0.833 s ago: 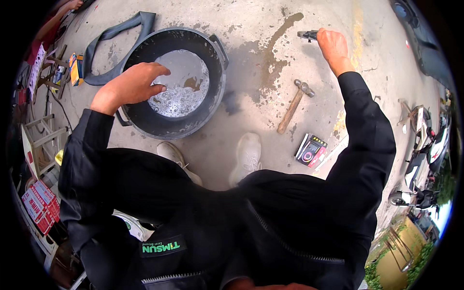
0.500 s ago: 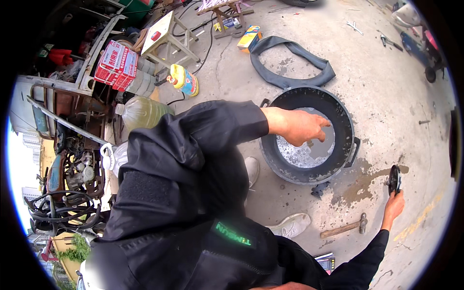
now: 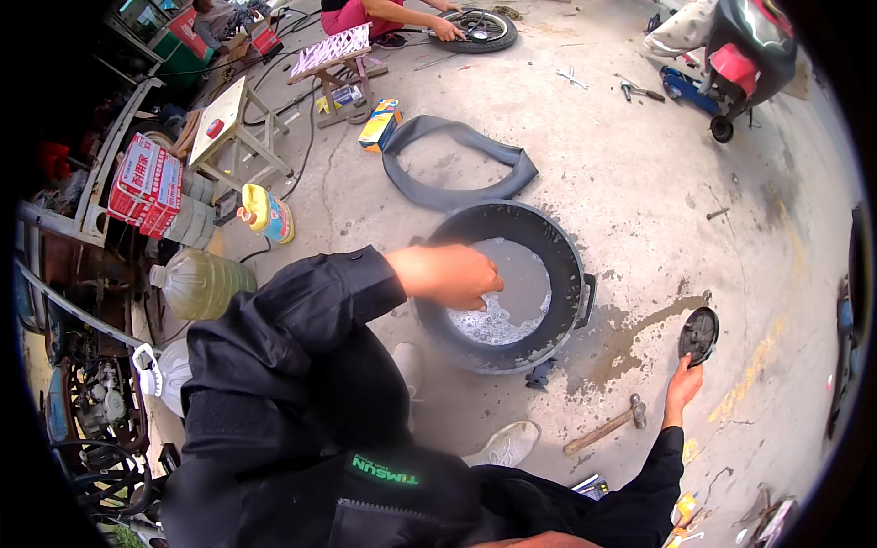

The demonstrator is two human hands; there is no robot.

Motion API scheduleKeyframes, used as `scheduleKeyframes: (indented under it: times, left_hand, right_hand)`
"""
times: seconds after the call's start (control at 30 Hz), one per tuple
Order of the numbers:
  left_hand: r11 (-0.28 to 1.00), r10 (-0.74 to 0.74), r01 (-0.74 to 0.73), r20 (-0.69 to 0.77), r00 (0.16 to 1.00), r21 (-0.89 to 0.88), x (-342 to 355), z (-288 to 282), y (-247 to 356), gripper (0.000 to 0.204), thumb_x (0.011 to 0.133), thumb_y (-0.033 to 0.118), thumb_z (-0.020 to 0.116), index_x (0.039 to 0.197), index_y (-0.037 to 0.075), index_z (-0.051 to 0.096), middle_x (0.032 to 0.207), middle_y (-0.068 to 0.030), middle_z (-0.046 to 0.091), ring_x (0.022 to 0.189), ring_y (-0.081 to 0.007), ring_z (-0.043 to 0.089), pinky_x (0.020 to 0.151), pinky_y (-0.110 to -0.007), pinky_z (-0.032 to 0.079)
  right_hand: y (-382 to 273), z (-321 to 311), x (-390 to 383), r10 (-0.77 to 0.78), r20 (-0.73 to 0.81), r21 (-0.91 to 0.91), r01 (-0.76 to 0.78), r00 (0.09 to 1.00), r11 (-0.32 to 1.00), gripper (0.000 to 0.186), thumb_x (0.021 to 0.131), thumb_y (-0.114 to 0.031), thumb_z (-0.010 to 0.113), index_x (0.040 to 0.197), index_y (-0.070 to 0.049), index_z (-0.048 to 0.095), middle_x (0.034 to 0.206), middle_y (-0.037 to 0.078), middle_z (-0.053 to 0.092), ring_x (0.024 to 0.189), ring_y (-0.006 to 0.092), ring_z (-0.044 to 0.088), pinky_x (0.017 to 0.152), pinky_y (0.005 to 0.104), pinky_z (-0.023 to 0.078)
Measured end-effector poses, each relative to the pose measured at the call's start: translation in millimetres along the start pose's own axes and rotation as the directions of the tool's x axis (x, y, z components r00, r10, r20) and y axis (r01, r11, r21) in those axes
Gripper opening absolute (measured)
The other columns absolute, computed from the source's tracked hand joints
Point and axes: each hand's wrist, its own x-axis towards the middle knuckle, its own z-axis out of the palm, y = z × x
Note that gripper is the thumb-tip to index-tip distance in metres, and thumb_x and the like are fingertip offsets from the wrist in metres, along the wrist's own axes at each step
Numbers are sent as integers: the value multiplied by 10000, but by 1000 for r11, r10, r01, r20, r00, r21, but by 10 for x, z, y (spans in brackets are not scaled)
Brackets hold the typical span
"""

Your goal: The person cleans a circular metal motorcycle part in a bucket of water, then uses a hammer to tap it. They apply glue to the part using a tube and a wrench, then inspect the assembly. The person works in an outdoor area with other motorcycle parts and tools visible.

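Note:
My left hand [image 3: 457, 276] is closed, held over the near left side of a black round tub [image 3: 571, 265]. What its curled fingers hold, if anything, is hidden. Inside the tub lies greyish water [image 3: 519, 279] with white suds toward the near side. Off to the right, my right hand [image 3: 681, 388] grips the near rim of a small, round, shallow black dish [image 3: 699, 336], tilted so its dark inside shows. A hammer [image 3: 607, 425] with a wooden handle rests on the ground between that hand and my shoe. A deflated inner tube [image 3: 457, 189] lies just beyond the tub.
Left are a yellow jug [image 3: 268, 215], a large bottle of greenish liquid [image 3: 203, 283], a wooden stool [image 3: 224, 128] and a red-and-white carton [image 3: 146, 187]. At the back another person's hands [image 3: 448, 27] touch a wheel [image 3: 484, 32]. A scooter [image 3: 744, 64] stands far right.
My left hand has drawn back left across the tub, its spread fingers now curled in. The dish in my right hand has turned from edge-on to show its inside. The whole view has shifted.

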Motion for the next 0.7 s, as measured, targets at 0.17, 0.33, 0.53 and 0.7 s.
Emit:
scheduleKeyframes:
  times: [0.17,0.33,0.53,0.7]
  left_hand:
    - [992,110,-118,-150,982,-44,35,55,-66,404,883,224,651,1241,59,563,1176,-144,607,983,-371,632,809,-454,530]
    - [998,62,-63,29,998,15,70,33,-107,374,873,230,675,1185,35,609,1185,-160,619,1011,-360,634,834,-447,528]
    - [984,142,-159,-183,973,-86,-63,122,-74,413,875,240,675,1220,29,595,1168,-155,629,1025,-357,633,848,-442,526]
    - [991,136,-135,-49,990,15,88,0,-122,367,876,229,665,1175,27,601,1124,-155,632,994,-358,635,819,-439,530]
  right_hand:
    - [357,-26,268,306,341,415,-434,889,799,279,851,-181,649,944,82,656,688,96,609,549,184,545,522,337,426]
    - [189,-151,232,307,66,393,-308,949,866,221,868,-197,632,836,22,628,636,84,588,483,200,537,444,361,374]
    - [498,-268,354,136,-188,348,-63,973,935,306,891,-239,625,870,65,646,792,182,701,669,312,658,610,434,490]
    - [1093,-488,380,638,423,351,-765,644,540,248,850,-210,635,749,7,572,595,98,567,426,234,495,398,383,376]
